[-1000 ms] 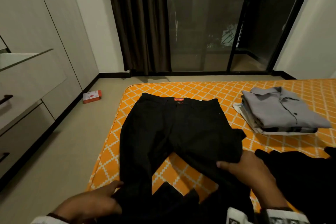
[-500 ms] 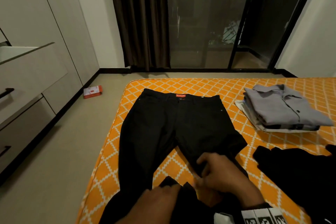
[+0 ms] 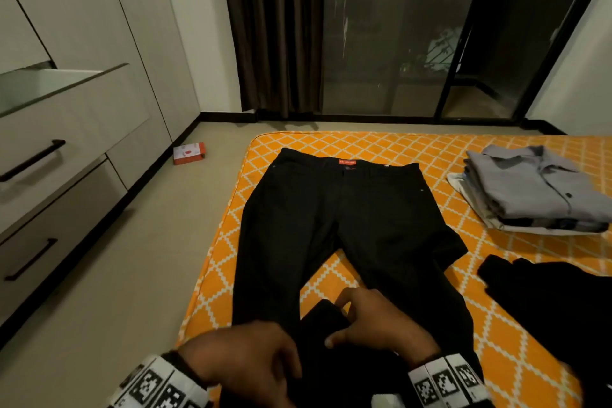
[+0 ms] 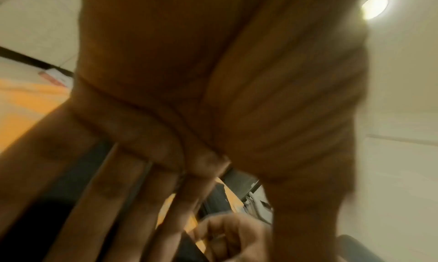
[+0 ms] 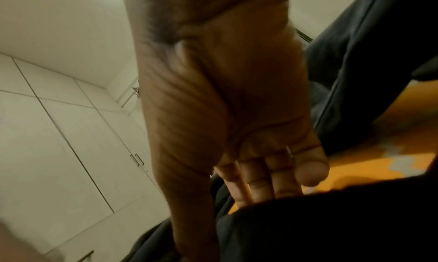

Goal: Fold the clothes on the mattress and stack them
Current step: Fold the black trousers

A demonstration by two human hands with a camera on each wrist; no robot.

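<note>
Black trousers (image 3: 331,215) lie flat on the orange patterned mattress (image 3: 496,334), waistband at the far end, legs pointing toward me. My left hand (image 3: 251,361) rests on the near end of the left leg; in the left wrist view its fingers (image 4: 106,200) look fairly straight, though blurred. My right hand (image 3: 374,321) sits beside it, thumb and curled fingers pinching a folded-back piece of the trouser leg (image 3: 324,318). In the right wrist view black cloth (image 5: 331,228) hides the fingertips of my right hand (image 5: 225,116).
A stack of folded shirts (image 3: 536,189), grey on top, sits at the mattress's far right. Another black garment (image 3: 556,308) lies loose at the near right. A red box (image 3: 188,153) lies on the floor beside the wardrobe, whose drawer (image 3: 49,142) stands pulled out.
Both hands have come together at the near end of the trousers: the left moved right from the left leg's outer edge, the right slid left and nearer off the right leg.
</note>
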